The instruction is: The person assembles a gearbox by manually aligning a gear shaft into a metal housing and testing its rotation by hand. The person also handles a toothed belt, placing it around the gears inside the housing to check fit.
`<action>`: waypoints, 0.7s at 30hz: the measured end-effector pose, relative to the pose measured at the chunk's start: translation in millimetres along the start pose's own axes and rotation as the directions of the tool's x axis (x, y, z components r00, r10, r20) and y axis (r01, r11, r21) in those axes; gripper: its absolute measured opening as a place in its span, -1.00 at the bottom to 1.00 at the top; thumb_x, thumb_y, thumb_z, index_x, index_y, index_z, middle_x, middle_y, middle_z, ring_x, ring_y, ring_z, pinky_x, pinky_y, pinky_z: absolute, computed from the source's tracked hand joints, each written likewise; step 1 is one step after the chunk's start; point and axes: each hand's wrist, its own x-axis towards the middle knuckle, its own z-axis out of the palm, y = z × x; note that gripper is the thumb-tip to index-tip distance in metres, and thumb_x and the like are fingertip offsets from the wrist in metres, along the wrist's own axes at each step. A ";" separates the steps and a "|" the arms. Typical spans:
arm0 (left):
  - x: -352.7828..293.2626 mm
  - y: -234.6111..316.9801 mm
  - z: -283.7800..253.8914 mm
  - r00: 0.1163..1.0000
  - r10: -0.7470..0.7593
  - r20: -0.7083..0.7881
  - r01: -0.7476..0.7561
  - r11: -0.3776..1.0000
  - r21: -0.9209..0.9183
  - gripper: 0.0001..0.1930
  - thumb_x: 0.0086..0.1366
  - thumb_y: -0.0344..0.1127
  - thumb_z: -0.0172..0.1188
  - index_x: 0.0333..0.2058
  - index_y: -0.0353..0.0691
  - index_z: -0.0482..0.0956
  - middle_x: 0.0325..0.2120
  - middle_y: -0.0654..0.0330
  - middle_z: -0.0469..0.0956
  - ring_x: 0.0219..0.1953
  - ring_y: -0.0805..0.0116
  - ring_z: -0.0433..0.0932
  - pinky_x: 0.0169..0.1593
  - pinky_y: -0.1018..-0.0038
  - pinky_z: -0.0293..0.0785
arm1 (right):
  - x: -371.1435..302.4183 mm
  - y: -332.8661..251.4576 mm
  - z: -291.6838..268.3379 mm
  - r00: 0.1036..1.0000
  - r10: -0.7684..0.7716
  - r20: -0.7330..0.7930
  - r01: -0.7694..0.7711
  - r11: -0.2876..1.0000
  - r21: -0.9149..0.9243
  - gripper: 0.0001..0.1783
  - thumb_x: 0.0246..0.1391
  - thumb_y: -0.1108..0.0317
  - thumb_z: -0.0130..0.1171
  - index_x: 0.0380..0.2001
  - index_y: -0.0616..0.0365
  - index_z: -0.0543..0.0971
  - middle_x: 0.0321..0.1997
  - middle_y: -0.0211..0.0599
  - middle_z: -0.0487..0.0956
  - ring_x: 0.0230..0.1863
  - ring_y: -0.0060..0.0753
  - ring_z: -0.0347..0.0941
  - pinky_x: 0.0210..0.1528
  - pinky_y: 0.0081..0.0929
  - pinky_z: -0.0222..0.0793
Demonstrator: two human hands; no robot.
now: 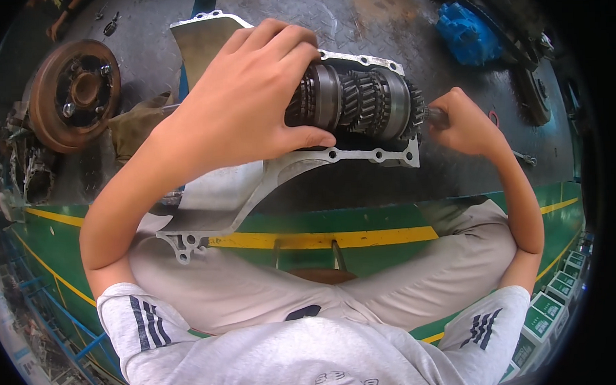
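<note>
Plainly gripping a dark steel cylindrical gear assembly [366, 99] with both bare hands, working over a dark grey patterned metal tabletop [402, 182]. Spanning the assembly's left part with the left hand [254, 99], arching its fingers over the far side and setting its thumb apart along the near side, pinching the ringed gears between. Closing the right hand [463, 122] into a fist around a narrow grey metal shaft end [437, 116] projecting from the gears' right side. Having the assembly lying lengthwise, left to right, between the bolt-holed flanges of an open silvery metal housing [273, 177]; being unable to tell the depth of its seating. Overhanging the near tabletop edge with the housing's lower left end, above pale beige trousers [223, 284].

Facing a rusty brown round metal drum [41, 103] on the left, near a crumpled khaki cloth-like item [131, 137] lying between drum and left forearm. Facing also a lumpy bright blue part [467, 34] at the far right, well apart from the right hand, and a small silvery metal tool [525, 158] just right of the right forearm. Sitting above a green floor [363, 221] striped with yellow.
</note>
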 end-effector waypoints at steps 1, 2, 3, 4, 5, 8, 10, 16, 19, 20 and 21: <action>-2.5 1.4 -1.0 1.000 -0.006 -0.013 0.006 1.000 0.009 -0.28 -0.05 -0.09 0.68 0.06 -0.28 0.60 0.18 0.07 0.58 0.27 -0.05 0.49 0.34 0.09 0.42 | 0.4 0.8 0.0 1.000 0.002 0.004 -0.002 1.000 0.004 -0.80 -0.13 0.49 0.26 -0.60 0.43 0.48 -0.68 0.02 0.36 -0.64 -0.09 0.21 -0.47 -0.19 0.29; -4.7 2.5 -1.5 0.999 -0.037 -0.009 0.037 0.999 -0.020 -0.26 -0.06 -0.12 0.69 0.08 -0.27 0.59 0.15 0.07 0.60 0.25 -0.05 0.51 0.33 0.09 0.43 | 0.6 1.3 0.1 1.000 -0.012 0.001 0.012 1.000 0.005 -0.80 -0.13 0.49 0.26 -0.60 0.44 0.48 -0.68 0.02 0.35 -0.64 -0.11 0.21 -0.47 -0.20 0.28; -6.1 2.7 -1.8 0.999 -0.053 -0.001 0.053 0.998 -0.034 -0.25 -0.08 -0.14 0.69 0.10 -0.25 0.58 0.12 0.08 0.62 0.22 -0.05 0.53 0.32 0.09 0.43 | 0.7 1.9 0.1 1.000 -0.025 -0.003 0.025 1.000 0.008 -0.79 -0.13 0.48 0.27 -0.60 0.44 0.48 -0.68 0.02 0.34 -0.64 -0.12 0.20 -0.47 -0.20 0.27; -6.8 3.1 -1.6 0.999 -0.052 -0.010 0.051 0.998 -0.037 -0.23 -0.09 -0.17 0.70 0.12 -0.24 0.57 0.08 0.08 0.63 0.19 -0.05 0.55 0.30 0.08 0.44 | 0.7 2.3 -0.1 0.999 -0.038 -0.008 0.038 0.999 0.010 -0.79 -0.13 0.48 0.27 -0.60 0.44 0.48 -0.68 0.01 0.34 -0.64 -0.13 0.19 -0.48 -0.20 0.26; -6.6 3.0 -0.2 0.999 -0.047 -0.014 0.046 0.997 -0.061 -0.23 -0.09 -0.18 0.70 0.12 -0.24 0.57 0.05 0.08 0.64 0.17 -0.06 0.56 0.29 0.09 0.44 | 1.3 2.7 0.1 1.000 -0.029 0.001 0.029 1.000 0.008 -0.79 -0.13 0.48 0.27 -0.60 0.44 0.47 -0.68 0.01 0.33 -0.64 -0.14 0.19 -0.48 -0.20 0.25; -5.4 4.2 3.7 0.998 -0.013 -0.068 0.006 0.996 -0.090 -0.24 -0.10 -0.23 0.70 0.11 -0.23 0.57 0.00 0.08 0.66 0.11 -0.06 0.59 0.25 0.10 0.46 | 2.2 3.8 -0.3 1.000 -0.010 0.025 0.009 1.000 0.006 -0.78 -0.12 0.48 0.28 -0.59 0.44 0.47 -0.68 0.00 0.33 -0.64 -0.16 0.17 -0.48 -0.20 0.23; -5.5 5.9 4.0 0.998 -0.029 -0.062 0.023 0.996 -0.088 -0.25 -0.11 -0.26 0.70 0.10 -0.22 0.58 -0.01 0.07 0.65 0.09 -0.07 0.59 0.23 0.11 0.47 | 2.5 4.6 -0.7 0.999 0.002 0.033 -0.003 1.000 0.024 -0.78 -0.11 0.48 0.28 -0.59 0.44 0.48 -0.69 -0.02 0.32 -0.64 -0.18 0.17 -0.49 -0.20 0.22; -11.2 8.5 -11.6 0.990 -0.144 0.002 0.144 0.988 -0.059 -0.28 -0.12 -0.34 0.69 0.08 -0.17 0.60 -0.05 0.07 0.65 0.06 -0.05 0.60 0.20 0.15 0.49 | 2.6 7.1 -2.0 0.999 0.000 0.049 -0.002 0.999 0.037 -0.77 -0.09 0.47 0.29 -0.60 0.42 0.47 -0.70 -0.06 0.34 -0.64 -0.19 0.18 -0.48 -0.21 0.23; -11.1 9.1 -15.1 0.991 -0.130 0.010 0.130 0.989 -0.070 -0.38 -0.06 -0.37 0.66 0.02 -0.18 0.63 -0.07 0.05 0.64 0.05 -0.05 0.61 0.17 0.15 0.51 | 1.4 6.7 -1.0 0.999 -0.024 0.031 0.023 0.999 0.027 -0.78 -0.09 0.47 0.29 -0.61 0.41 0.48 -0.70 -0.05 0.34 -0.65 -0.17 0.19 -0.48 -0.21 0.23; -10.8 8.9 -15.9 0.994 -0.114 0.004 0.114 0.992 -0.053 -0.40 -0.05 -0.38 0.66 0.01 -0.19 0.64 -0.07 0.05 0.64 0.05 -0.05 0.61 0.17 0.15 0.52 | 0.8 6.2 -0.3 1.000 -0.026 0.011 0.026 0.999 0.022 -0.78 -0.09 0.48 0.29 -0.60 0.41 0.49 -0.69 -0.04 0.35 -0.64 -0.16 0.20 -0.48 -0.21 0.24; -10.8 8.4 -17.0 0.992 -0.126 0.007 0.126 0.988 -0.087 -0.42 -0.04 -0.38 0.65 0.01 -0.21 0.65 -0.07 0.04 0.65 0.06 -0.05 0.61 0.18 0.15 0.52 | -0.1 5.4 1.0 1.000 -0.029 -0.010 0.030 0.999 0.017 -0.79 -0.09 0.48 0.29 -0.60 0.41 0.49 -0.69 -0.03 0.35 -0.64 -0.14 0.20 -0.48 -0.21 0.24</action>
